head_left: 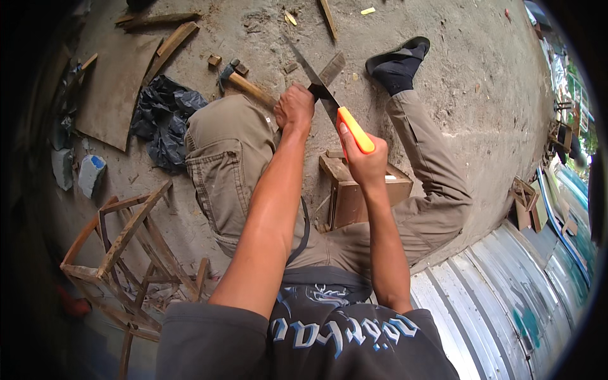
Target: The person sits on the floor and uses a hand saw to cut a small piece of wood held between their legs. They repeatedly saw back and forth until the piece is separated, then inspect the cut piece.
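Observation:
My right hand [368, 159] is wrapped round the orange and yellow handle of a handsaw [356, 130]. Its thin blade points away from me and to the left, lying across a short wood strip [333, 67]. Fingers curled, my left hand [296, 107] grips the near end of that strip, close beside the blade. Just left of this hand, a hammer [250, 87] with a wooden handle lies on the ground by my bent knee. Between my legs stands a small wooden box [354, 201], partly covered by my right forearm.
A crumpled black plastic bag [166, 117] and a wooden board [117, 95] lie to the left. Below them is a wooden frame [126, 237] of thin bars. Wood scraps [172, 47] are scattered at the far left. Corrugated metal sheets [481, 297] cover the lower right.

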Available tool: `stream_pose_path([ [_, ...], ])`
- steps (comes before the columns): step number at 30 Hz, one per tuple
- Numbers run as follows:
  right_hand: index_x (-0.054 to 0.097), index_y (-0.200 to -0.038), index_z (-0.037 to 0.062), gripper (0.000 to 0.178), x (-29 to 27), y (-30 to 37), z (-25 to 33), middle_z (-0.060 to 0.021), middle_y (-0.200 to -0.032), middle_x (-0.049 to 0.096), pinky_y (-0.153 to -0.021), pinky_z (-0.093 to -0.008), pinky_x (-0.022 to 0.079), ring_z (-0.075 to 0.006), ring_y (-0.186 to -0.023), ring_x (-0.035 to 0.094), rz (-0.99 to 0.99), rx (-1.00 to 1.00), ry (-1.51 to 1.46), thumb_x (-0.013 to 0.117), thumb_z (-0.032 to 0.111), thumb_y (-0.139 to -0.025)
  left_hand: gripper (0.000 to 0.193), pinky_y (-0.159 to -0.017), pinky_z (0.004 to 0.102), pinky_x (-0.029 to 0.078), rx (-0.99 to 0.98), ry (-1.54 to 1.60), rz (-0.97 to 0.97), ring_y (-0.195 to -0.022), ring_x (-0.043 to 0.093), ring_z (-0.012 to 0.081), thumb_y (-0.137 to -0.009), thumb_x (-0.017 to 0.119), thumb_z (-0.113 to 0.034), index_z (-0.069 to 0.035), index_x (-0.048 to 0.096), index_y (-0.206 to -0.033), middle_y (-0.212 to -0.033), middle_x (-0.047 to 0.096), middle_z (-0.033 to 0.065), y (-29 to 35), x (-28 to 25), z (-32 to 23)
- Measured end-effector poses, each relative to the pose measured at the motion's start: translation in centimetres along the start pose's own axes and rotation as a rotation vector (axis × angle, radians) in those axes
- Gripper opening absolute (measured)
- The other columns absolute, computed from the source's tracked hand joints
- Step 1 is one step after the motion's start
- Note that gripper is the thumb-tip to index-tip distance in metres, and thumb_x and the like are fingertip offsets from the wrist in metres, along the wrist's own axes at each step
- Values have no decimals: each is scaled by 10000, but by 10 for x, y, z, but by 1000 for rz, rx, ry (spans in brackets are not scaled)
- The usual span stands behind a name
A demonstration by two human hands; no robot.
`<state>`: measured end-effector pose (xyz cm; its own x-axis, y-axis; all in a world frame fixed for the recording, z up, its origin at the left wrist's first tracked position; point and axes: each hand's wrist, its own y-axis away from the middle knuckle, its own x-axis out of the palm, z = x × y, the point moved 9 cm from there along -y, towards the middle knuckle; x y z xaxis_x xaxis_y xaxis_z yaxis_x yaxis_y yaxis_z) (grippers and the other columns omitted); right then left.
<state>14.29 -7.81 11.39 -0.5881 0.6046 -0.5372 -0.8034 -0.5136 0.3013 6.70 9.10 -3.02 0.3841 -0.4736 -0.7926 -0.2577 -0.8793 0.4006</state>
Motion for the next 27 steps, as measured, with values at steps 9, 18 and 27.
stream_pose_path([
  [9,658,-734,-16,182,-50,114,-1,-70,-527,576,-449,-304,398,-117,-447,507,-40,67,9,691,107,-864,520,-713,504,531,-15,-1,37,-772,670,443,-957,380,-321,29,713,-765,-795,659,279,-5,-2,0],
  [18,614,-665,-26,332,-22,10,-20,-112,-482,487,-441,-325,368,-112,-442,426,-9,33,-49,696,222,-869,544,-741,515,521,7,-42,69,-815,660,461,-960,371,-357,47,702,-807,-854,671,269,0,1,-14],
  [27,635,-717,-19,264,-6,44,-29,-79,-510,501,-467,-304,378,-110,-467,430,-47,19,-127,682,187,-876,591,-791,539,492,33,-84,31,-862,637,482,-971,336,-382,64,696,-829,-876,651,313,5,4,-13],
])
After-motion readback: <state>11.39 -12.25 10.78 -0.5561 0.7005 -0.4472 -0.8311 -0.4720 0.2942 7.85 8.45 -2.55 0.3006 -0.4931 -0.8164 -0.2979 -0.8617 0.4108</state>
